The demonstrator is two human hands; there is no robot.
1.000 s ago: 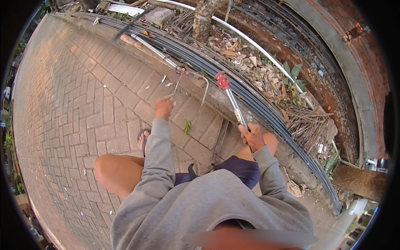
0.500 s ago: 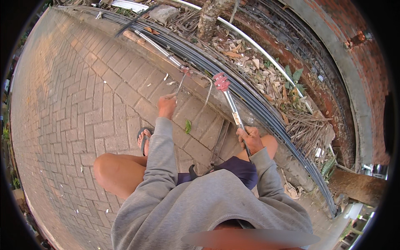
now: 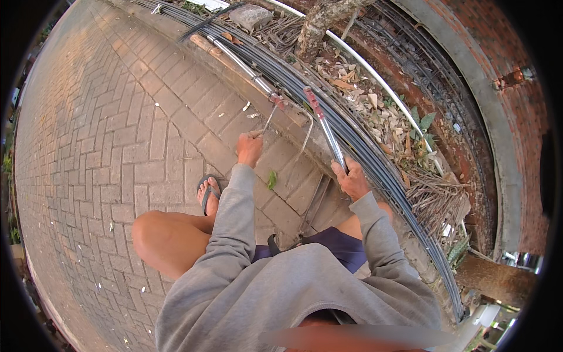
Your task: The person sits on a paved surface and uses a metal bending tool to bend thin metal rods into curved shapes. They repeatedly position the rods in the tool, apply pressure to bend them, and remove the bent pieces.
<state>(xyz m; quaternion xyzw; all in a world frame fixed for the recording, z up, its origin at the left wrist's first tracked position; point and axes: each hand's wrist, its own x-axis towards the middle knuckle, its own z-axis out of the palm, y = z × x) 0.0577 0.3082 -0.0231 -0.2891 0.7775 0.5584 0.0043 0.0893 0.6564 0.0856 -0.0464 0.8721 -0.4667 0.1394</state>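
My left hand [image 3: 250, 148] is closed round the end of a thin metal rod [image 3: 270, 119]. The rod runs up to the red end of a silver bar [image 3: 239, 60], which lies along the kerb. Beyond that red end, a thin rod [image 3: 309, 129] bends sharply back toward me; it looks like part of the same piece. My right hand [image 3: 353, 178] grips the lower end of a silver-shafted tool [image 3: 329, 136]. Its red head [image 3: 313, 102] shows as a narrow edge above the bundled rods; the exact tool kind is unclear.
Long dark rods [image 3: 363, 141] lie bundled along the kerb on the right. A brown metal bar [image 3: 316, 202] rests on brick paving [image 3: 149, 146] between my legs. Beyond are a tree trunk [image 3: 322, 29], dry leaves [image 3: 372, 100], a white pipe [image 3: 381, 79] and a brick wall [image 3: 504, 53].
The tool in my right hand has turned, so its red head shows narrow rather than broad. My right hand has risen slightly. My left hand keeps its grip; the whole view has shifted.
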